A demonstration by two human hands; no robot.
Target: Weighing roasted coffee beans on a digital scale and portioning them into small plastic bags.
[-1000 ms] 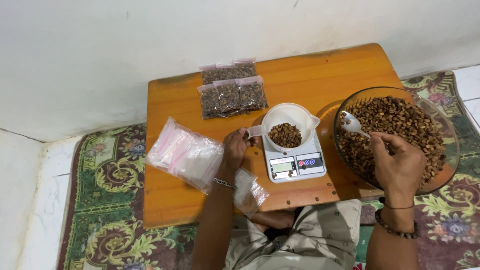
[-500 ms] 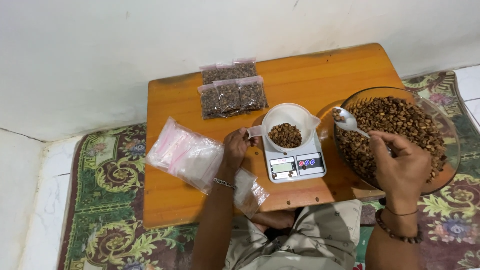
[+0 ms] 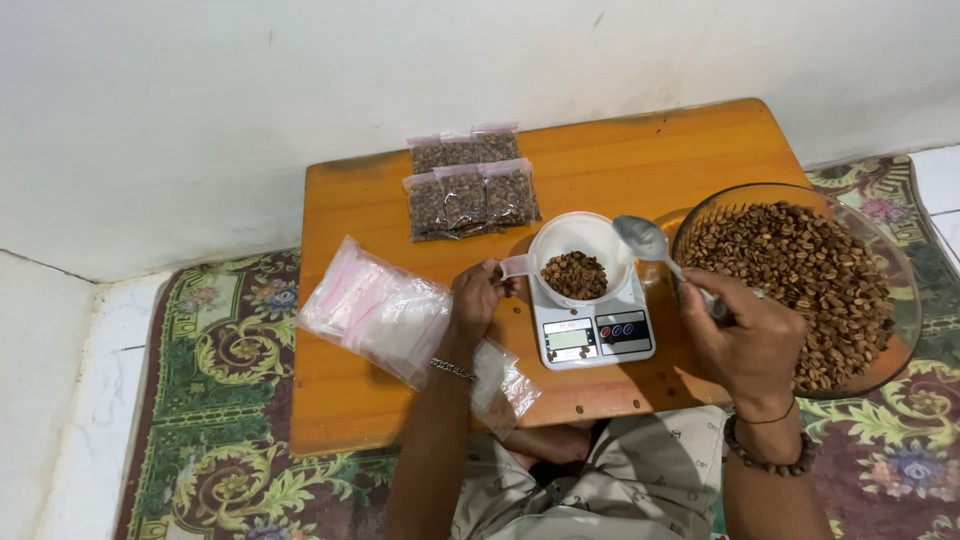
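My left hand grips the handle of a white measuring cup that stands on a small white digital scale. Brown beans lie in the cup's bottom. My right hand holds a metal spoon, its bowl hovering at the cup's right rim and looking empty. To the right stands a large glass bowl heaped with the same brown beans.
All this sits on a low orange wooden table against a white wall. Filled bean bags lie at the back. A stack of empty clear zip bags lies left. A patterned green rug surrounds the table.
My right hand has carried the spoon leftward from over the glass bowl to the rim of the cup. The left hand has stayed on the cup's handle.
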